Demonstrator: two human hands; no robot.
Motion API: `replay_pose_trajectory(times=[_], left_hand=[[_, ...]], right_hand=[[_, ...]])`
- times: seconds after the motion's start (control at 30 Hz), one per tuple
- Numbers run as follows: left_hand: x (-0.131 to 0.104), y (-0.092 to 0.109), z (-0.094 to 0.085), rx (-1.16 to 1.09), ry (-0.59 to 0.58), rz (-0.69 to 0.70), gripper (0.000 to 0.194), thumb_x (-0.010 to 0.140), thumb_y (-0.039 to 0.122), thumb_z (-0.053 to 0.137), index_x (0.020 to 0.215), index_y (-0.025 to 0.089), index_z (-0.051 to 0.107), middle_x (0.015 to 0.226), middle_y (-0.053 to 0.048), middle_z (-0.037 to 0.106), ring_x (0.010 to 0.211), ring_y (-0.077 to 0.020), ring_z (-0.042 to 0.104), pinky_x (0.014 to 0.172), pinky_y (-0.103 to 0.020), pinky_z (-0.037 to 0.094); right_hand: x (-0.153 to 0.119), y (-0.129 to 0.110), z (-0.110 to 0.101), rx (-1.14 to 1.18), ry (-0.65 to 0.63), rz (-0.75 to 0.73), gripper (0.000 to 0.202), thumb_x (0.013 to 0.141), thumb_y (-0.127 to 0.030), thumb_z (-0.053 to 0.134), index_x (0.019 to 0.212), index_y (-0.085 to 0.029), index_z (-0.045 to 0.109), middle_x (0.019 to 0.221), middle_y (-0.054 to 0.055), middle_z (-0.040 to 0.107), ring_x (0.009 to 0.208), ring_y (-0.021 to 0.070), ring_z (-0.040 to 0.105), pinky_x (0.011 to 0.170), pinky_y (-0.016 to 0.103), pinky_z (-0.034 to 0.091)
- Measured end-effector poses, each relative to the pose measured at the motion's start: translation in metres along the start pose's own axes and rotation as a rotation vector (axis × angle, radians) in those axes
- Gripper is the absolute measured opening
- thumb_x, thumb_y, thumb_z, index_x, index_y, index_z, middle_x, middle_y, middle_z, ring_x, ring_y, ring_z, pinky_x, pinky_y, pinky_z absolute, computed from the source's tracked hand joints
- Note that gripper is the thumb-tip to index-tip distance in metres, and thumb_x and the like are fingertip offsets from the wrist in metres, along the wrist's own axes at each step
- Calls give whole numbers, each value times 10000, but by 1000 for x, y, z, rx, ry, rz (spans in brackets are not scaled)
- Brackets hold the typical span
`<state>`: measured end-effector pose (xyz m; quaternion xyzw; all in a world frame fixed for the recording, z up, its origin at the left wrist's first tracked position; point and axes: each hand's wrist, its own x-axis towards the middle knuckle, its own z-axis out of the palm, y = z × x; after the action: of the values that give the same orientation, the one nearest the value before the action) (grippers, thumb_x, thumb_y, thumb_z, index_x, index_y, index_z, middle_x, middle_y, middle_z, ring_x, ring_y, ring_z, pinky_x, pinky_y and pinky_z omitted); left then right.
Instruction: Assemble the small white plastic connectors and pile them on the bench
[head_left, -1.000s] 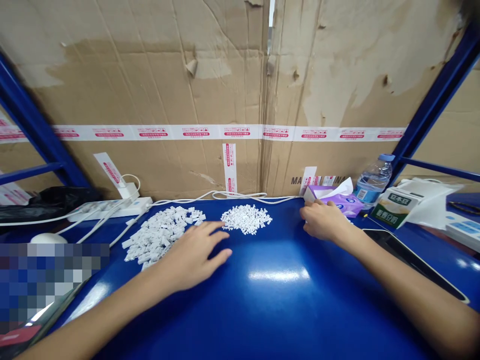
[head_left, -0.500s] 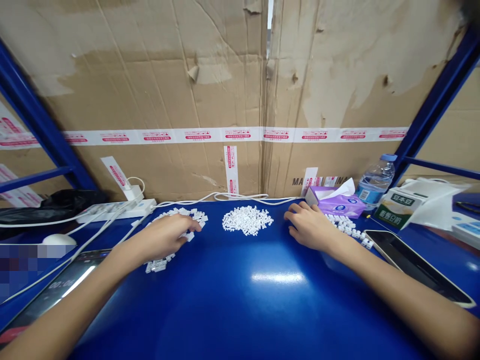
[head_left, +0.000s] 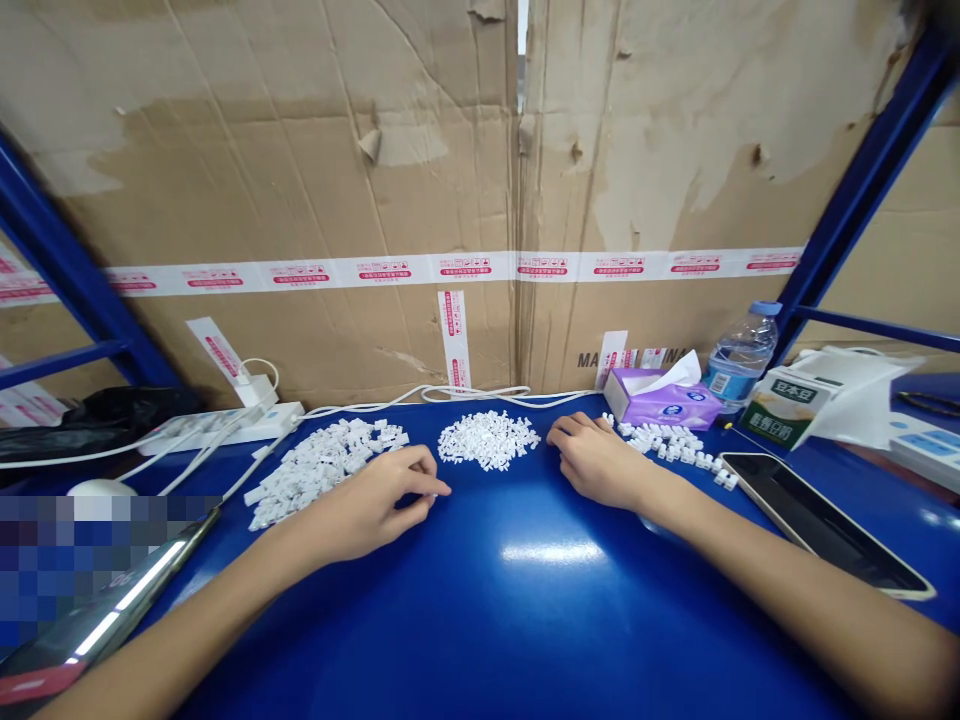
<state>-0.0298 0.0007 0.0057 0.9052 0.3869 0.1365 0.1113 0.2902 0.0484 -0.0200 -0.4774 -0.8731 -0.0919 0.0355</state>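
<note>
My left hand [head_left: 386,500] is in front of the middle of the table, to the right of a pile of white plastic pieces [head_left: 322,460]. Its thumb and forefinger come together, with a sliver of white at the tips that looks like one small piece. A heap of smaller white parts [head_left: 489,440] lies just beyond those fingertips. Right of that heap, low over the blue table, is my right hand [head_left: 604,465]. Its fingers are curled down, and whatever they may hold is hidden. Behind its wrist lies a group of white block-like pieces [head_left: 675,443].
A purple tissue pack [head_left: 664,408], a water bottle [head_left: 742,355], a green-white carton [head_left: 784,408] and a phone [head_left: 825,525] are on the right. A power strip [head_left: 225,427] with white cables lies at the left, near a glossy screen [head_left: 112,600]. Cardboard [head_left: 337,180] walls the back.
My left hand has come off the left pile, moving right and nearer to me, uncovering it. My right hand has shifted slightly left towards the middle heap, fingers more curled. The view has turned a little.
</note>
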Motion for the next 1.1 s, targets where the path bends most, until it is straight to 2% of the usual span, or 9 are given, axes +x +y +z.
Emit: replay_pose_trajectory(times=[0.1,0.2,0.33,0.47,0.63,0.83,0.97,1.03,1.1], left_hand=[[1,5,12,-69,29,20,346,997,215,484,1270,284,684,1120,-66,659,952,-197,648,861,-351,524],[2,8,22,-132,96,-33,407,967,246,571,1372,283,593,1132,-56,671,955,-195,643,873,-352,537],[3,3,24,-161,104,-112,432,927,299,637,1357,284,594,1133,-47,691,907,-191,643,833,-351,545],[4,-1,21,-203,72,-149,360,920,317,634,1275,263,652,1079,-43,726,861,-190,645,800,-351,527],[7,9,25,-224,81,-154,252,915,310,640,1153,249,696,1018,-24,732,837,-183,633,758,-330,498],[6,13,26,-239,111,-173,448,864,329,708,1297,262,617,1076,-31,716,859,-194,634,762,-337,513],[5,8,24,-199,89,-135,172,916,329,646,1043,239,720,1036,-36,675,850,-186,622,770,-335,514],[5,9,24,-194,80,-123,147,929,328,631,963,229,735,1034,-37,657,851,-181,619,777,-331,512],[5,11,25,-194,86,-121,145,930,317,634,971,229,741,1029,-36,651,855,-180,619,779,-326,508]], right_hand=[[0,-1,0,-4,-4,3,273,897,-108,493,1128,-129,637,1239,167,641,1156,323,557,906,425,413],[1,-1,-1,11,-2,13,262,899,-113,491,1113,-126,643,1226,170,643,1144,324,561,900,428,417],[1,-1,2,67,14,12,331,907,-117,485,1203,-137,632,1227,159,644,1132,315,573,908,435,419],[3,-3,5,135,87,4,372,899,-96,490,1241,-154,623,1220,140,649,1128,296,575,926,436,418],[5,-5,7,169,139,-40,358,898,-79,499,1196,-175,673,1155,119,672,1089,283,572,905,423,415],[5,-7,3,212,153,-58,247,905,-104,533,1079,-161,699,1087,106,698,1048,270,570,899,417,413],[3,-11,1,224,146,-83,181,901,-99,544,990,-158,690,1019,94,702,1007,253,580,867,389,418],[2,-14,0,244,147,-98,135,889,-97,557,917,-161,673,961,82,697,955,240,587,830,369,422],[0,-17,-1,298,149,-126,115,870,-81,569,857,-167,644,900,64,682,894,217,586,794,343,429]])
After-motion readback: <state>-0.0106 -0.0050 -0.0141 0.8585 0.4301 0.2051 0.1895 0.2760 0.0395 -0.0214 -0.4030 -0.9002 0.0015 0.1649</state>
